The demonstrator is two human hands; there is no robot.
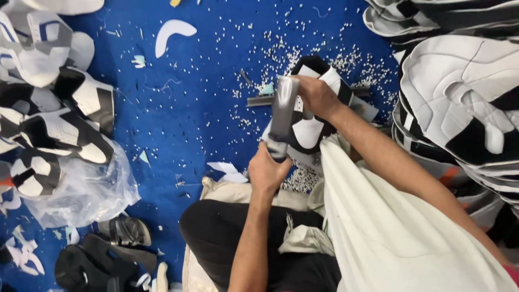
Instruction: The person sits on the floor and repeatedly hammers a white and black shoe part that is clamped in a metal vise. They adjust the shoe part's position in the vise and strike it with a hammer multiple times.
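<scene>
My left hand grips the lower end of a grey curved strip of shoe material that stands up from it. My right hand is closed on the strip's top end and on a black-and-white shoe upper piece lying behind it. Both hands work over my lap above the blue surface. A white cloth drapes over my right forearm.
Stacks of black-and-white shoe uppers sit at the left and right. A clear plastic bag lies at the left. Small white pellets and scraps litter the blue surface. Dark offcuts lie bottom left.
</scene>
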